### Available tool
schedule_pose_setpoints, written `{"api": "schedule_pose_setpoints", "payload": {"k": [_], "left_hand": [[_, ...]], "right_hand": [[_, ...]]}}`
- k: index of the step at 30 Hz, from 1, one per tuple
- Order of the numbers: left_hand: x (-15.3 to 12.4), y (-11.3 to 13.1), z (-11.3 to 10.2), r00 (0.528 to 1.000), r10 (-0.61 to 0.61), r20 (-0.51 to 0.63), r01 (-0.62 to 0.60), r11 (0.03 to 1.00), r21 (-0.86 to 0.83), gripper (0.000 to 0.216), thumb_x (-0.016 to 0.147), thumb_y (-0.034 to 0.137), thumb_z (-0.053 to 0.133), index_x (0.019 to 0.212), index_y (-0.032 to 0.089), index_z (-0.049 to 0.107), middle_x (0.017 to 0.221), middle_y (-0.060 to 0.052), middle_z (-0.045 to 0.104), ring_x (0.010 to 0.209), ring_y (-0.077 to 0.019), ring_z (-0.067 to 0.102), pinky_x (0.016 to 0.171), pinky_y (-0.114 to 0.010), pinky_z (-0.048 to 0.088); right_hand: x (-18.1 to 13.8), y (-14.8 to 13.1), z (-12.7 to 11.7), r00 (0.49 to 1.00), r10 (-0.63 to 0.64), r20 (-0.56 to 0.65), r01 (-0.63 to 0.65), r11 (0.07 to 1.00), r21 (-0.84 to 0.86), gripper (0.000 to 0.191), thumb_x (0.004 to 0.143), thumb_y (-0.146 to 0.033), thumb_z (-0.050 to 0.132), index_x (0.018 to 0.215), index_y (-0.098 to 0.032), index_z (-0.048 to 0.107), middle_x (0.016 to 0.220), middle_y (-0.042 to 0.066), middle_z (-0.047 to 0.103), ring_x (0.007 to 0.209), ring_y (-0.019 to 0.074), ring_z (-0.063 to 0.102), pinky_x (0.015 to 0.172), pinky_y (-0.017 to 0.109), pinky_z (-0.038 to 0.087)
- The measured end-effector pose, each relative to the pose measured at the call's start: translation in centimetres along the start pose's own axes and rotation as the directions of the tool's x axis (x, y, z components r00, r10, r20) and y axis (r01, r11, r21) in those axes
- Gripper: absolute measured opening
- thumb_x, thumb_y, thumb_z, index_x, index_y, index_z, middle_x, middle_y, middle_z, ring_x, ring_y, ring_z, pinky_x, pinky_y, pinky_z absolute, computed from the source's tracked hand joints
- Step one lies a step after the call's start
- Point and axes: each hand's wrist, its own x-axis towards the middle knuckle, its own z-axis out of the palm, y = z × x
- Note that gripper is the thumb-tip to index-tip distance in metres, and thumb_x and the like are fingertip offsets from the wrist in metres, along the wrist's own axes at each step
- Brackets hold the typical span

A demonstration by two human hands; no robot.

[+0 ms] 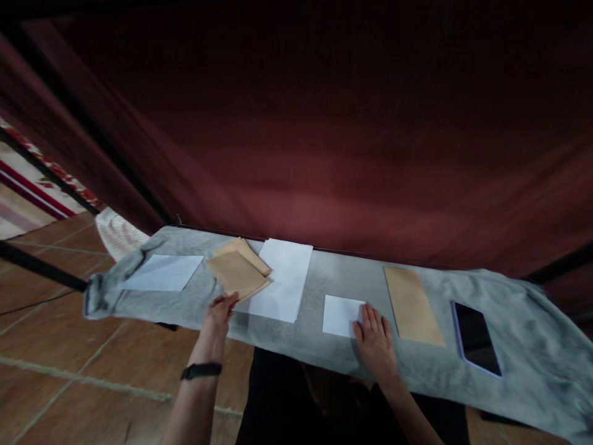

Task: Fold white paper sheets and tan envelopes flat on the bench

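Observation:
My left hand (pixel 219 312) reaches to the near edge of a stack of brown envelopes (pixel 238 270) and its fingertips touch the lowest corner; the fingers curl slightly, and whether they grip is unclear. My right hand (pixel 375 339) lies flat with fingers spread on the grey cloth, its fingertips on the right edge of a small folded white paper (pixel 340 314). A large white sheet (pixel 280 281) lies between the envelopes and the folded paper. A long brown envelope (pixel 411 303) sits just right of my right hand.
A grey cloth (pixel 523 309) covers the narrow table. Another white sheet (pixel 162 272) lies at the left end. A phone (pixel 476 337) lies face up at the right. A dark red curtain hangs behind the table. Tiled floor shows at the left.

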Motion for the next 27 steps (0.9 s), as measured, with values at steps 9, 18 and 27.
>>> {"api": "schedule_pose_setpoints", "payload": {"k": [9,18,27], "left_hand": [[-15.1,-6.8,6.2,0.886,-0.156,0.437,0.324,0.882,-0.342,0.048,0.048,0.025,0.092,0.056,0.020,0.045,0.053,0.007,0.056,0.051,-0.0073,0.058,0.052,-0.018,0.045],[-19.1,-8.9,8.4,0.752,-0.314,0.579,0.559,0.770,-0.307,0.042,0.052,0.030,0.096,0.068,0.017,0.059,0.060,0.003,0.065,0.054,-0.0089,0.062,0.050,-0.016,0.044],[-19.9,-9.8,8.8,0.661,-0.388,0.642,0.630,0.752,-0.194,0.043,0.055,0.031,0.096,0.073,0.017,0.060,0.070,-0.001,0.069,0.063,-0.0118,0.066,0.053,-0.017,0.046]], "right_hand": [[1.8,-7.3,-2.4,0.915,0.273,0.299,-0.401,0.525,0.750,0.053,0.090,-0.058,0.055,0.131,-0.026,0.063,0.133,0.009,0.066,0.121,0.0278,0.061,0.104,0.047,0.049],[2.8,-10.0,-4.4,0.769,0.270,0.580,-0.599,-0.012,0.800,0.029,0.069,-0.046,0.067,0.085,-0.022,0.071,0.081,0.002,0.075,0.075,0.0221,0.068,0.064,0.031,0.055],[2.6,-8.0,-3.7,0.793,0.209,0.572,-0.600,0.115,0.791,0.037,0.070,-0.046,0.070,0.094,-0.019,0.072,0.087,0.005,0.077,0.081,0.0235,0.070,0.073,0.033,0.056]]}}
